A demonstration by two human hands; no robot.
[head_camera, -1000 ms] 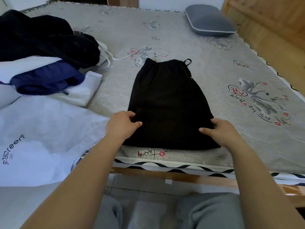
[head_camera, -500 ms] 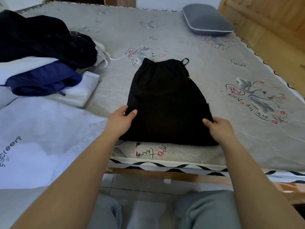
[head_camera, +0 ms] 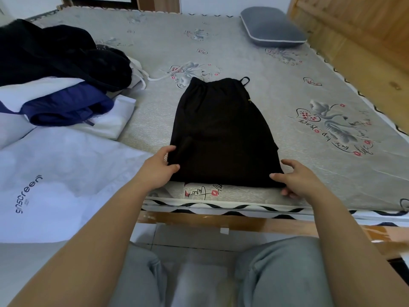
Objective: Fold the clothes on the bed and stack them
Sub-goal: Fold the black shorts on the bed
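Here the left hand [head_camera: 158, 168] and right hand [head_camera: 297, 179] each pinch a near corner of the black garment [head_camera: 221, 134] lying flat on the bed [head_camera: 287, 85].

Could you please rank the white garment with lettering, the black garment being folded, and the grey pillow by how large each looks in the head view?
1. White garment, though it lies nearest the camera and runs off frame.
2. Black garment.
3. Grey pillow, farthest away, so its true size is unsure.
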